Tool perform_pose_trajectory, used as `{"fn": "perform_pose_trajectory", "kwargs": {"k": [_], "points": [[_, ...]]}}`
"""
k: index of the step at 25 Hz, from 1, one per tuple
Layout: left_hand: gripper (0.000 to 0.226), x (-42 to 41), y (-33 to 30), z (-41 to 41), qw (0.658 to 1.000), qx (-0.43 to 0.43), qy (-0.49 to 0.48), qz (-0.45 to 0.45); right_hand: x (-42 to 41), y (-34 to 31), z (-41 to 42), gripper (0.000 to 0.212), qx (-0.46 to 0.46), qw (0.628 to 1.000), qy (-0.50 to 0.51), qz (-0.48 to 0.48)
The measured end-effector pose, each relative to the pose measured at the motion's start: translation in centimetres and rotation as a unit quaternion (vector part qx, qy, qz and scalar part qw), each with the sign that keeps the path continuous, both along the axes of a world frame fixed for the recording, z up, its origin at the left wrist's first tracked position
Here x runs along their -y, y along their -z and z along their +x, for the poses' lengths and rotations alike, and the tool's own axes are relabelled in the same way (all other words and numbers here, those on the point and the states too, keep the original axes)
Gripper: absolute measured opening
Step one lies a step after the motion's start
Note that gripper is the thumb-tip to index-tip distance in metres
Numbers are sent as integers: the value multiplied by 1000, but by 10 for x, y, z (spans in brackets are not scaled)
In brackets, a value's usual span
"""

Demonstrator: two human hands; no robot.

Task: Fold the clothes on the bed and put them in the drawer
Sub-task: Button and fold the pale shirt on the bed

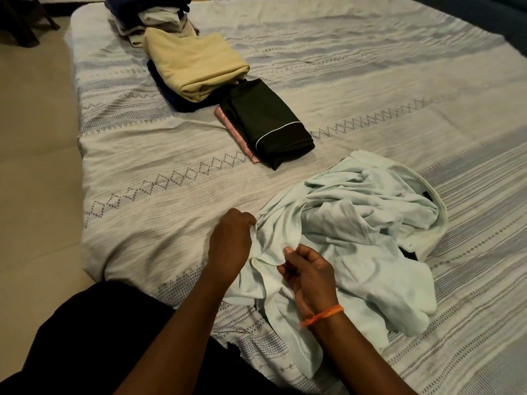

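Observation:
A crumpled pale mint shirt (356,232) lies on the near right part of the bed (159,172). My left hand (229,243) grips its left edge with curled fingers. My right hand (309,275), with an orange thread at the wrist, pinches a fold of the same shirt just to the right. Folded clothes lie farther back: a black garment with white piping (268,124) on a pink patterned piece (228,124), and a cream garment (194,61) on a dark blue one (168,92).
A mixed heap of clothes (154,15) sits at the far left corner of the bed. The bed's left edge drops to a beige floor (34,166). Dark furniture legs (25,21) stand at the top left. No drawer is in view.

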State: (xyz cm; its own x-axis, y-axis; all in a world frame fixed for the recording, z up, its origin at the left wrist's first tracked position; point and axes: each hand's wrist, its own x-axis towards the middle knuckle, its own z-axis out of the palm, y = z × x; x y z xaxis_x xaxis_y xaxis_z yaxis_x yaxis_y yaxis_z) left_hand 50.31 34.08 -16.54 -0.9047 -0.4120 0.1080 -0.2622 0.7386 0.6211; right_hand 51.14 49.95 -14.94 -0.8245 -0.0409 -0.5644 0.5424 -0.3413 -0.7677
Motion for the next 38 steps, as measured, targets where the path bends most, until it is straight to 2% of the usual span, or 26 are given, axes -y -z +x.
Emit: {"fn": "perform_pose_trajectory", "kwargs": {"k": [4,6,9,11,13,18,22,25,30,33,36,38], "points": [[11,9,5,-1,976,-17,-79,204,2,6,1,7,-8,1000,-10,22],[8,13,7,-2,964,-5,-89,252,3,8,1,7,-11,999,-14,27],[7,12,6,0,980,1,-20,197,3,10,0,9,-15,999,-16,32],[6,10,7,5,989,-23,25,147,3,11,0,10,-18,999,-16,35],[9,10,9,9,989,-45,50,135,3,11,0,7,-23,999,-17,40],[25,10,7,8,984,-45,3,170,3,14,0,6,-33,998,-19,44],[12,5,9,3,979,-22,-49,196,3,16,0,9,-35,998,-24,47],[8,11,11,2,977,-13,-34,211,3,17,-1,7,-35,998,-26,48],[24,10,10,5,994,-33,22,104,3,18,-1,10,-36,997,-30,55],[15,10,7,4,995,-30,79,49,4,17,-2,10,-37,997,-31,60],[3,8,5,0,990,3,131,-50,5,16,-2,9,-34,997,-32,64],[6,6,2,-5,990,48,118,-52,5,16,-1,9,-32,997,-29,69]]}}
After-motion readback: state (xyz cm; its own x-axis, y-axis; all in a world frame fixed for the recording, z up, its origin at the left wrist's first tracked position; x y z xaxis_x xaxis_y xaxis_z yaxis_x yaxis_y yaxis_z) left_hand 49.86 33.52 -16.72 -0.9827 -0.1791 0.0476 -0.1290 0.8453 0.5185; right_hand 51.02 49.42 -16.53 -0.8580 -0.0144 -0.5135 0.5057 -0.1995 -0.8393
